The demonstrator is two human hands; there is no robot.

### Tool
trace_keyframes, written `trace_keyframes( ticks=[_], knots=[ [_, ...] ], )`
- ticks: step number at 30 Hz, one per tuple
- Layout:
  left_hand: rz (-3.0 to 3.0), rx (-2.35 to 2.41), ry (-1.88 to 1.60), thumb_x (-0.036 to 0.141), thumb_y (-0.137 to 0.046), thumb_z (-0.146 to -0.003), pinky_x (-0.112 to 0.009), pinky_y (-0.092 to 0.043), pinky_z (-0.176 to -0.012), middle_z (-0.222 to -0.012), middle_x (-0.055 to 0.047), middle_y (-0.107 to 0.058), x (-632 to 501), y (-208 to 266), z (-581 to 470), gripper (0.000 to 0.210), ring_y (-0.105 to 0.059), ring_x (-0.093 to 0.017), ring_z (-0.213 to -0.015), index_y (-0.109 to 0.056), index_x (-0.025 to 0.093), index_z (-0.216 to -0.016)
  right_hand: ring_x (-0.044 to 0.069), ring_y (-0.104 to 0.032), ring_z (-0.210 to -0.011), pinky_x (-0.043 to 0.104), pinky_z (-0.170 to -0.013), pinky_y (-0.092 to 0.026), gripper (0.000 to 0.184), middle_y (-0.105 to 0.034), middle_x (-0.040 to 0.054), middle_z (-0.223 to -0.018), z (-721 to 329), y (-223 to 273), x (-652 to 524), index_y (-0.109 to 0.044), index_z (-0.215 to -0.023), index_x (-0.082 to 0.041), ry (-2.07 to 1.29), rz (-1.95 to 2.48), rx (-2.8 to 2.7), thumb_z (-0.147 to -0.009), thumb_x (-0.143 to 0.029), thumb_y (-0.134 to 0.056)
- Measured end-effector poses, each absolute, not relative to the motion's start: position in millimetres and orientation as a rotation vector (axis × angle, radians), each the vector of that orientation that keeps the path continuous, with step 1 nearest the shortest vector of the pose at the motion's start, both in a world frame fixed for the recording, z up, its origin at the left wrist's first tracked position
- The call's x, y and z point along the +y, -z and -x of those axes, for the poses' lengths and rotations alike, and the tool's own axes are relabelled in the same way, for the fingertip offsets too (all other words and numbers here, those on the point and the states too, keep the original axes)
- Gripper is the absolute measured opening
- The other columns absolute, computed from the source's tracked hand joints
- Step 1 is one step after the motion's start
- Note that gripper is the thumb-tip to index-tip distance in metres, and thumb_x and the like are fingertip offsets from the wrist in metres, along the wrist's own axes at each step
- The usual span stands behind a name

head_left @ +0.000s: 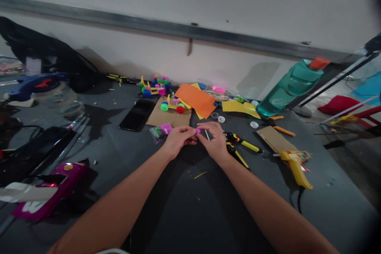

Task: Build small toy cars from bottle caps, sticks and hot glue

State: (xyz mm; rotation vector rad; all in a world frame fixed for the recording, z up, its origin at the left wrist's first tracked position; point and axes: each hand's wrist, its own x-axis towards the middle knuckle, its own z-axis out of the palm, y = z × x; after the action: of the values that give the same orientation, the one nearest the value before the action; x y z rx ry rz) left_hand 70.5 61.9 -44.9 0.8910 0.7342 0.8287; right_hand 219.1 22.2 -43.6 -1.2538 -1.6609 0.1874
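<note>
My left hand and my right hand meet over the middle of the dark table. Fingertips of both pinch a small purple piece, mostly covered by them; its exact kind is too small to tell. A thin white stick shows between the right thumb and fingers; whether it is held or lies behind them is unclear. Touching or just behind the left hand is a clear plastic bag with pink and green bits. Yellow-and-black pliers lie beside my right hand.
Behind the hands are a small wheeled toy, cardboard, orange paper and a black phone. To the right are a yellow glue gun and a tilted green bottle. A purple power strip is at left.
</note>
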Motion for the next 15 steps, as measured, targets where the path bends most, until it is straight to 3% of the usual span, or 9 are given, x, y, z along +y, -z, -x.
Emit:
trace_keyframes(
  ticks=[15],
  knots=[
    [-0.985, 0.783, -0.887, 0.029, -0.074, -0.065, -0.027, -0.052, -0.066, -0.072, -0.002, -0.063, 57.8, 46.4, -73.8, 0.022, -0.059, -0.012, -0.070, -0.068, 0.012, -0.079, 0.020, -0.059, -0.093, 0.039, -0.087, -0.044, 0.006, -0.068, 0.0031, -0.092, -221.7, 46.6, 24.3, -0.064, -0.076, -0.023, -0.254, 1.280, -1.550, -0.080, -0.023, -0.059]
  ],
)
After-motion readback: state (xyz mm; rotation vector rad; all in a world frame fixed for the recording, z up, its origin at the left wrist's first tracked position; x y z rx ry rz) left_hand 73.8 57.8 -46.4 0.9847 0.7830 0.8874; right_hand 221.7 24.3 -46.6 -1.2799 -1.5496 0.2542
